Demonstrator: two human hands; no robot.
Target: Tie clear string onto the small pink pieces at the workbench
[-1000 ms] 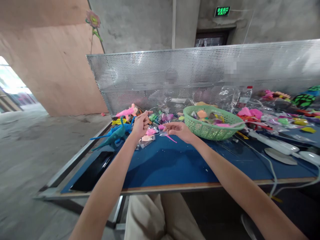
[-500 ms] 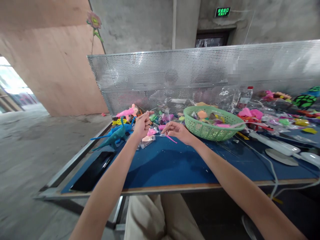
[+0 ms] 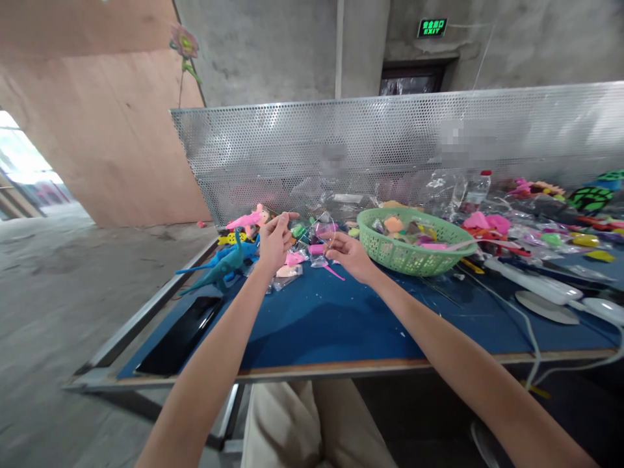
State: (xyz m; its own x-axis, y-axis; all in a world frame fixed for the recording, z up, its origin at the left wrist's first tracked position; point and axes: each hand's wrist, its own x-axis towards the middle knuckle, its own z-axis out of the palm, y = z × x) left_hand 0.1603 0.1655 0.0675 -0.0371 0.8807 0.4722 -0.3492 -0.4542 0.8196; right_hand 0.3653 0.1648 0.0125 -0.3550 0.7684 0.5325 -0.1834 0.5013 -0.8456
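Note:
My left hand [image 3: 275,242] is raised over the far part of the blue table, its index finger pointing right and its other fingers curled in. A thin pale wire [image 3: 334,236] shows at the fingertips of my right hand [image 3: 347,255], which is pinched closed. The strand seems to loop across to my left hand, though it is too fine to follow all the way. Below and between the hands lie a pink clay piece [image 3: 294,259], small plastic bags [image 3: 287,276] and a thin pink strip [image 3: 335,273].
A green basket [image 3: 414,260] of coloured pieces stands right of my right hand. Dinosaur figures [image 3: 229,265] and a black phone [image 3: 179,335] lie left. A white corded tool [image 3: 533,281] is at right. Behind rises a perforated metal panel [image 3: 292,140].
My right hand has lifted slightly and moved a little to the right, clear of the small bag under it. My left hand has turned slightly, its index finger now stretched further out.

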